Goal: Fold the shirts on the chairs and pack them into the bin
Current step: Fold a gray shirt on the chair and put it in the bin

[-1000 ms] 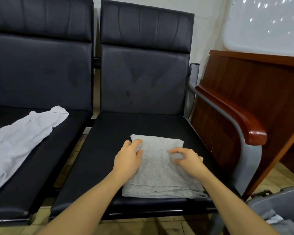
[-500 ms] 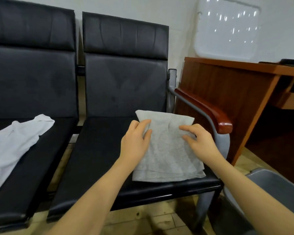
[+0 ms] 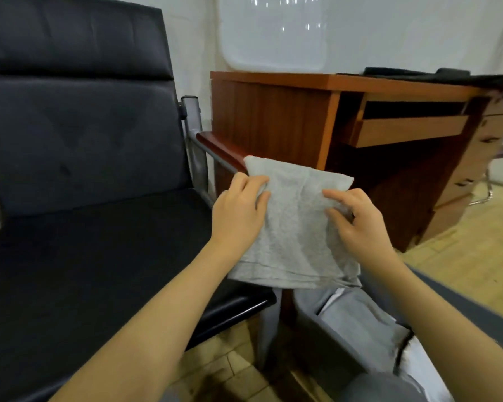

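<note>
1. Lifted off the black padded chair seat (image 3: 99, 256), where it was lying flat a second ago, the folded grey knit shirt (image 3: 296, 227) is now hanging in the air past the seat's right edge, in front of the chair's wooden armrest (image 3: 218, 146).
2. Both hands are carrying it: the left hand (image 3: 238, 219) is pinching the shirt's left edge, thumb on top, and the right hand (image 3: 357, 224) is gripping the right edge with its fingers (image 3: 337, 198) curled over the cloth.
3. Below the shirt, a grey plastic bin (image 3: 462, 300) is waiting by the chair, with light grey and white cloth (image 3: 357, 323) already lying inside.
4. My reading: the folding of this shirt is finished and the packing step is under way; lowering it flat should keep the fold from slipping open.
5. Beside them, a brown wooden desk (image 3: 273, 111) is standing.
6. No brand, label or readable writing is showing on the shirt, bin or furniture.
</note>
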{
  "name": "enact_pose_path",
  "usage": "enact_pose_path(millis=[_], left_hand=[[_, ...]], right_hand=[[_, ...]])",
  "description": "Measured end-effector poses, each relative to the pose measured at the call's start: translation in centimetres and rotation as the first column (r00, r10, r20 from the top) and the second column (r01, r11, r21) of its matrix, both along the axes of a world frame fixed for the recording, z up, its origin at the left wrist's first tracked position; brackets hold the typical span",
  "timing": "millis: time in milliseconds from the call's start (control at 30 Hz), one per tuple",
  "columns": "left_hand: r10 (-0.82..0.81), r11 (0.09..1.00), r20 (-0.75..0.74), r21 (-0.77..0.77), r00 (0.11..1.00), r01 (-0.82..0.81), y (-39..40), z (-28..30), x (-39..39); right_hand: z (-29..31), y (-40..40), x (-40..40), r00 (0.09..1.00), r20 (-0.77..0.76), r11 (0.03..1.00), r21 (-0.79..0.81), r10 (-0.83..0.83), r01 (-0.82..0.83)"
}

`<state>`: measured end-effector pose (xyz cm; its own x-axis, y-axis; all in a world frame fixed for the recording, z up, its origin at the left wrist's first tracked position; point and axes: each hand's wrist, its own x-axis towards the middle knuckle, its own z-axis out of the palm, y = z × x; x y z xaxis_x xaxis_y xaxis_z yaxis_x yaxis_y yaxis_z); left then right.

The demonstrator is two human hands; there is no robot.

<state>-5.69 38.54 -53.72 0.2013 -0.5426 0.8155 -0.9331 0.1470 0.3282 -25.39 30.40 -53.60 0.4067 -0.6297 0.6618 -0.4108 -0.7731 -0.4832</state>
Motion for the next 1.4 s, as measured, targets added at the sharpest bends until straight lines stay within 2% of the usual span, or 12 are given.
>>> enact_pose_path(millis=[233, 333, 567, 700, 733, 800, 833, 900, 1000, 1100, 1267, 1400], left_hand=[[-0.187, 0.981, 0.091, 0.067, 0.978, 0.182, -9.8, -4.0, -8.1], [-0.243, 0.951, 0.055, 0.209, 0.968, 0.227, -13.1, -8.1, -11.6], [-0.260, 0.731, -0.083, 0.634, 0.962, 0.252, -18.3, -20.5, -17.5], [-0.293, 0.634, -0.131, 0.716, 0.947, 0.294, -21.5, -24.4, -18.9], [-0.275, 0.606, -0.120, 0.749, 0.954, 0.269, -22.4, -25.2, -19.1], [-0.281, 0.550, 0.089, 0.831, 0.956, 0.084, -24.1, -26.9, -19.5], [-0.322, 0.515, 0.201, 0.857, 0.925, -0.008, -24.7, -27.8, -19.7], [-0.448, 0.457, 0.275, 0.888, 0.850, -0.047, -25.2, -29.4, -20.1], [-0.613, 0.341, 0.245, 0.940, 0.751, -0.028, -25.3, -32.3, -20.8], [-0.607, 0.219, 0.181, 0.974, 0.774, -0.056, -25.6, -34.3, -20.6], [-0.629, 0.227, 0.277, 0.959, 0.726, -0.169, -27.5, -34.8, -20.0], [-0.617, 0.175, 0.256, 0.967, 0.744, -0.187, -28.9, -34.6, -19.9]], right_hand=[[-5.2, -6.5, -9.3, 0.982, -0.084, 0.978, 0.111, -0.171, 0.179], [-9.2, -8.8, -13.0, 0.964, -0.155, 0.952, 0.188, -0.215, 0.242], [-21.1, -11.2, -18.5, 0.905, -0.355, 0.814, 0.436, -0.235, 0.383], [-26.5, -12.0, -19.7, 0.871, -0.423, 0.729, 0.511, -0.249, 0.456], [-27.9, -12.1, -19.7, 0.836, -0.484, 0.703, 0.499, -0.259, 0.507], [-30.5, -12.3, -20.0, 0.703, -0.661, 0.668, 0.402, -0.262, 0.627], [-31.7, -12.5, -20.1, 0.654, -0.724, 0.663, 0.381, -0.219, 0.644], [-33.7, -13.0, -19.8, 0.628, -0.752, 0.698, 0.339, -0.203, 0.631], [-35.2, -13.7, -18.3, 0.665, -0.740, 0.761, 0.371, -0.104, 0.532], [-36.5, -14.3, -18.1, 0.690, -0.721, 0.721, 0.446, -0.061, 0.530], [-38.9, -16.5, -19.5, 0.637, -0.768, 0.700, 0.424, -0.057, 0.574], [-39.1, -18.0, -19.4, 0.611, -0.792, 0.679, 0.453, 0.009, 0.578]])
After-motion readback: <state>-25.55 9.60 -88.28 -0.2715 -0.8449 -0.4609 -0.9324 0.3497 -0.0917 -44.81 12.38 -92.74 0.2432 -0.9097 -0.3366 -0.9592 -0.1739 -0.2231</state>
